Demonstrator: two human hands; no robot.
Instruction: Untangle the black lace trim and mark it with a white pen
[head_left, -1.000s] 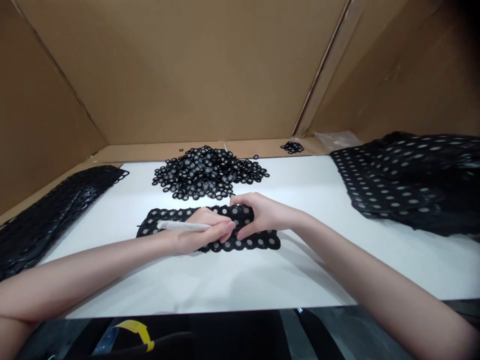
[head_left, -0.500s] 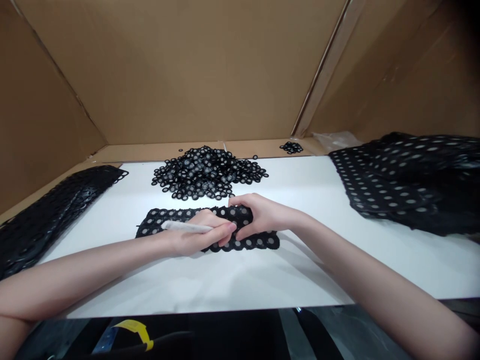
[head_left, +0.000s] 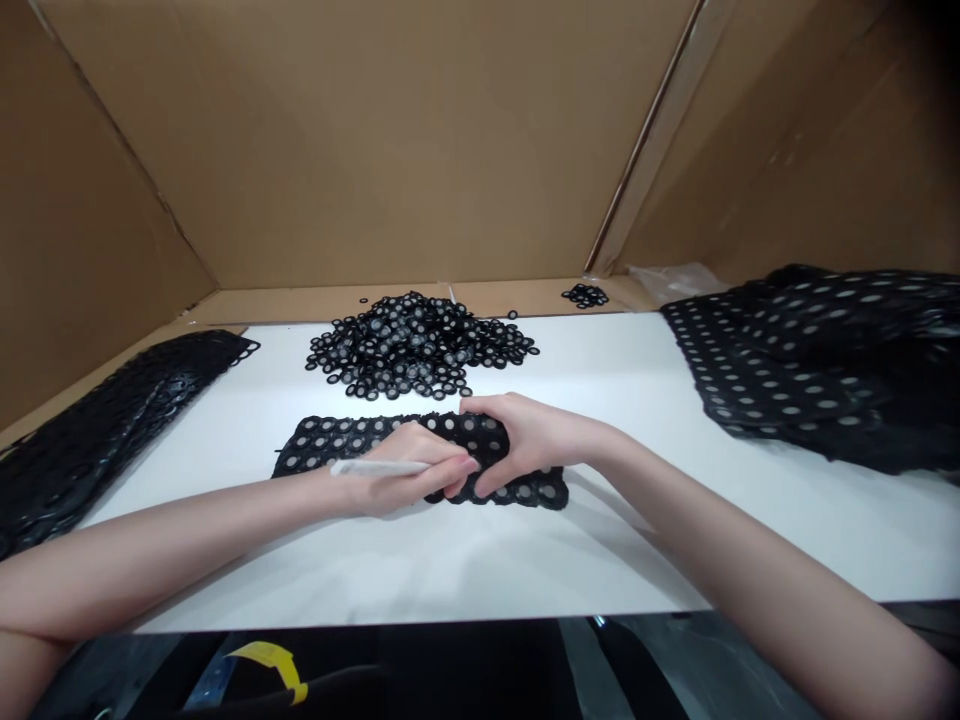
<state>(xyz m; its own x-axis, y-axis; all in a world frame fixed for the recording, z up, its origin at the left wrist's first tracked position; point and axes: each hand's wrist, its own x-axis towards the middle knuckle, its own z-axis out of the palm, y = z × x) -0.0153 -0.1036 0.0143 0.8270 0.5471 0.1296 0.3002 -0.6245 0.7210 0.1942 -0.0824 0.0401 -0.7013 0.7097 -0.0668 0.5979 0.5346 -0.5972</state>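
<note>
A black strip with rows of pale round spots (head_left: 315,442) lies flat on the white board in front of me. My left hand (head_left: 409,468) is closed around a slim white pen-like tool (head_left: 379,467); its tip is hidden by the fingers, over the strip. My right hand (head_left: 517,440) rests on the strip just to the right, thumb and forefinger curved apart against its top and lower part. Whether those fingers pinch the material cannot be made out. Behind the strip is a heap of small black rings with pale centres (head_left: 409,345).
Black perforated sheets (head_left: 112,420) lie at the left. Dark spotted sheets (head_left: 810,370) are piled at the right, beside clear plastic (head_left: 679,280). A small ring cluster (head_left: 585,295) sits at the back, before cardboard walls (head_left: 412,140). A yellow strap (head_left: 274,662) shows below the white board (head_left: 420,590).
Both hands have shifted slightly right, and the right end of the strip has moved slightly right and down. The white tool lies a little flatter in my left hand.
</note>
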